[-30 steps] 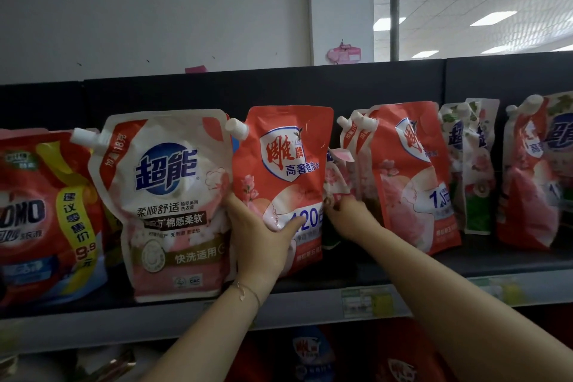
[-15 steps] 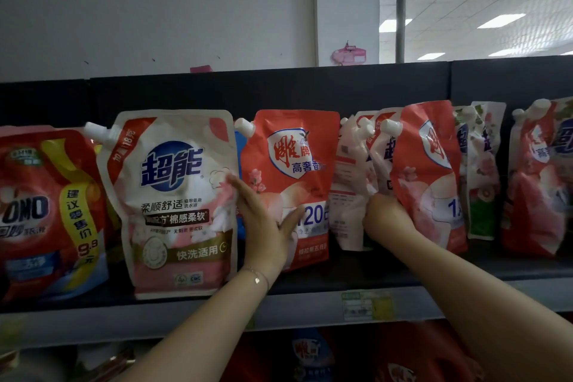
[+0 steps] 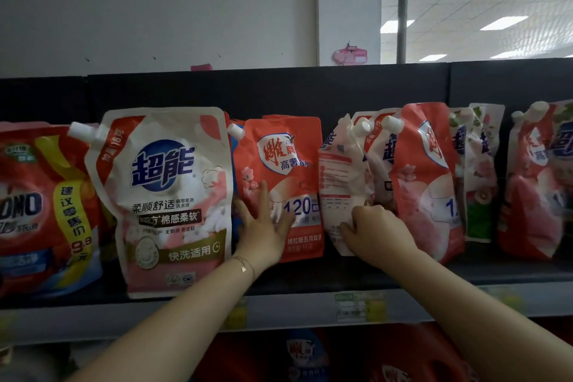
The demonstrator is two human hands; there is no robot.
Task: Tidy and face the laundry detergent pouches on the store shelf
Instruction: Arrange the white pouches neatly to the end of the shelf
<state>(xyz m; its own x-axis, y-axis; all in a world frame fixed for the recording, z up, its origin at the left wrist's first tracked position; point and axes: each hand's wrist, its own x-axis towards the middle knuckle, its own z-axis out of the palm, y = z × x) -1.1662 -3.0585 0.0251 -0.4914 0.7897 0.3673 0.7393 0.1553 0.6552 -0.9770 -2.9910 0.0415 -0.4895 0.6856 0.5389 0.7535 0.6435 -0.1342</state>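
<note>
The left hand [image 3: 263, 235] lies flat and open against the red pouch [image 3: 288, 170], fingers spread, only pressing it and not holding it. The right hand [image 3: 376, 231] is curled closed on the lower edge of the pale pouch [image 3: 341, 183], which stands turned so that its back print faces out. Both pouches stand on the shelf [image 3: 310, 276], between the large white pouch [image 3: 167, 195] and the leaning red pouch [image 3: 424, 183].

The risk I see is with the pale pouch. The grip holds it low, and such a bag is soft and heavy on top, so if it is turned too quickly it may fold over and fall forward off the shelf. It may also push the leaning red pouch, which is tilted already, and then the row behind could slide down. The red pouch can tip too if the flat hand leaves it.

Compared with half a second ago, the right hand has moved left, from the leaning red pouch to the pale one, and that pouch is now pulled more forward. The left hand stays in nearly the same place.
</note>
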